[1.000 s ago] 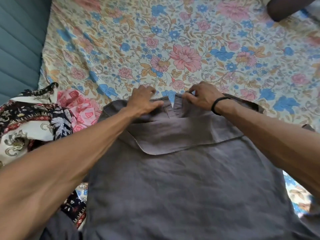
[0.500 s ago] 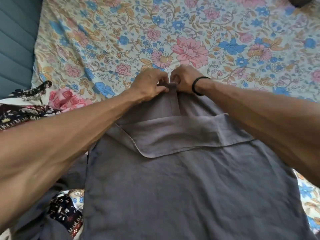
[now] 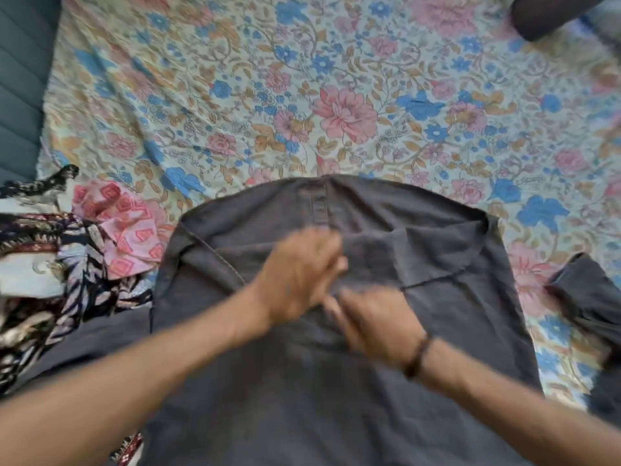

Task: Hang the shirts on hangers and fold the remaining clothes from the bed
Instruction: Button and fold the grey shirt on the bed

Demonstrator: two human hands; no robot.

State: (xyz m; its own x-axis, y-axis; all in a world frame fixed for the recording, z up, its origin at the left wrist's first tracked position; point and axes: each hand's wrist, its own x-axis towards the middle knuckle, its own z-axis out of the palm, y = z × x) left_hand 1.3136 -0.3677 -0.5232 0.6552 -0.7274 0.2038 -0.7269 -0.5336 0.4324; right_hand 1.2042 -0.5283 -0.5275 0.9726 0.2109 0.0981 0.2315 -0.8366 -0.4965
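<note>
A grey shirt (image 3: 336, 398) lies spread on the floral bedsheet (image 3: 336, 95), its collar end pointing away from me and a stitched placket running down from the top edge. Both hands sit close together at the shirt's middle, just below the placket. My left hand (image 3: 299, 274) rests over the cloth with its fingers pointing right. My right hand (image 3: 373, 324), with a dark band at the wrist, lies beside it, fingers pointing up and left. Motion blur hides whether either hand pinches the fabric. A grey sleeve (image 3: 584, 297) trails off to the right.
A heap of patterned clothes (image 3: 33, 264) and a pink printed cloth (image 3: 124, 230) lie at the left edge of the bed. A teal quilted surface (image 3: 20, 79) borders the bed on the left. A dark object (image 3: 554, 15) sits at the top right corner.
Both hands have left the collar at the shirt's far edge and moved toward me to the shirt's middle. The collar end now lies flat and closed on the sheet.
</note>
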